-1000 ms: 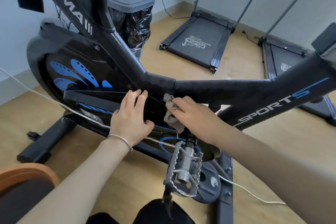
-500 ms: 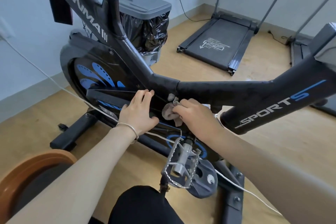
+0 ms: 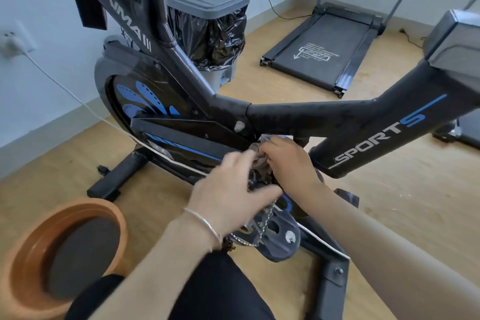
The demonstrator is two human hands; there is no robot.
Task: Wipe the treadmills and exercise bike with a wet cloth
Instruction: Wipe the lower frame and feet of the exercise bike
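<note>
The black exercise bike (image 3: 311, 117) fills the middle of the view. My right hand (image 3: 288, 161) grips a crumpled grey cloth (image 3: 261, 157) against the bike just under the frame joint, above the crank. My left hand (image 3: 233, 189) is blurred. It hovers over the crank and the metal pedal (image 3: 257, 231), fingers stretched towards the cloth. Whether it touches the cloth I cannot tell. One treadmill (image 3: 319, 54) lies flat on the floor at the back. The corner of a second treadmill (image 3: 467, 135) shows at the right edge.
A grey bin (image 3: 210, 0) with a black liner stands behind the bike. An orange basin (image 3: 28, 249) sits on the wooden floor at lower left. A white cable (image 3: 78, 99) runs from a wall socket across the bike's base. My dark-clad knee is at the bottom.
My left hand has left the bike's side cover and moved down and right towards the cloth and pedal. My right hand has carried the cloth lower, towards the crank.
</note>
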